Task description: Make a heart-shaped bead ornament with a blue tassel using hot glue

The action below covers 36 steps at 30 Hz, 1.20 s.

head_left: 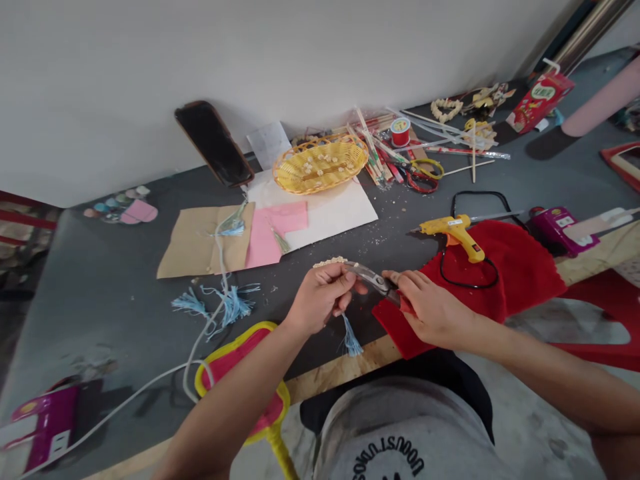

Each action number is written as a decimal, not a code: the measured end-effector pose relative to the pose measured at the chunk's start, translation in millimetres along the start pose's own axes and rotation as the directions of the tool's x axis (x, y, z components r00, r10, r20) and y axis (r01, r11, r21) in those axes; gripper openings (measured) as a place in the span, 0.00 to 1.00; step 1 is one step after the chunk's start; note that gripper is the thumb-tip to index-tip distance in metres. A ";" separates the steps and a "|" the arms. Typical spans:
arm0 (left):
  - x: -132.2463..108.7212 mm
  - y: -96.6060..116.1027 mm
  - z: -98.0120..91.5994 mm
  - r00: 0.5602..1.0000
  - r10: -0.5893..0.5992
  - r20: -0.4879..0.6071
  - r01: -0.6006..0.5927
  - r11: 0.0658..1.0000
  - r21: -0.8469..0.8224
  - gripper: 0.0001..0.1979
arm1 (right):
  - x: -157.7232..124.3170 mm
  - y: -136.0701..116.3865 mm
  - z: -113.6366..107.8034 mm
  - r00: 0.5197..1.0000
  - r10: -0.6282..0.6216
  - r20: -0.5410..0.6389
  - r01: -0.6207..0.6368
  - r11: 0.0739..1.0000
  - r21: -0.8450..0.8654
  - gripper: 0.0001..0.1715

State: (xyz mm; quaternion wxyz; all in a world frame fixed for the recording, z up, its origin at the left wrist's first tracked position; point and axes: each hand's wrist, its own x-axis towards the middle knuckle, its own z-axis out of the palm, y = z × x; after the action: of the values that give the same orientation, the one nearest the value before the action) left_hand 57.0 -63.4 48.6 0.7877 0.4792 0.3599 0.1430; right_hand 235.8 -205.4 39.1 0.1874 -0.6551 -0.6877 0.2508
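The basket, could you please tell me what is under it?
A white sheet shows below the front of the basket. How far it reaches back is hidden, as the basket covers it.

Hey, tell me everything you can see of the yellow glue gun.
The glue gun looks plastic, with an orange trigger, pale label and dark nozzle pointing picture-left. It lies on its side, handle over red cloth. A pale stick extends behind; a black cord loops around. Nothing grips it.

Plain, pale wall (125, 80) behind a dark grey table (125, 320) — mottled floor (545, 433) below.
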 end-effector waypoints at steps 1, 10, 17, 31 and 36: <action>-0.3 2.3 -1.7 0.998 -0.054 0.031 0.054 0.998 -0.020 0.19 | -0.1 -0.2 0.0 1.000 -0.012 -0.001 0.012 1.000 -0.023 0.32; 0.8 8.5 -3.0 0.974 -0.202 0.103 0.214 0.969 -0.121 0.20 | -1.8 -0.9 7.9 1.000 -0.026 0.009 0.026 1.000 0.001 0.35; 2.2 5.6 -3.1 0.977 -0.199 0.074 0.206 0.974 -0.091 0.22 | 1.2 4.4 8.4 0.997 0.067 0.026 -0.069 0.995 0.072 0.30; 4.1 6.1 -8.8 0.999 -0.033 0.001 0.033 0.999 -0.036 0.16 | 2.6 12.3 0.7 0.979 0.161 -0.125 -0.145 0.981 0.133 0.11; 14.8 24.9 -10.9 0.996 0.084 -0.015 -0.082 0.988 0.129 0.08 | 2.8 15.4 -6.0 0.964 0.233 -0.129 -0.173 0.917 0.358 0.09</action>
State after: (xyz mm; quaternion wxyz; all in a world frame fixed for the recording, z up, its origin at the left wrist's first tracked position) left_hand 62.6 -35.4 60.5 0.7449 0.5419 0.3560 0.1571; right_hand 251.5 -201.8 34.6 0.3293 -0.6991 -0.5430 0.3286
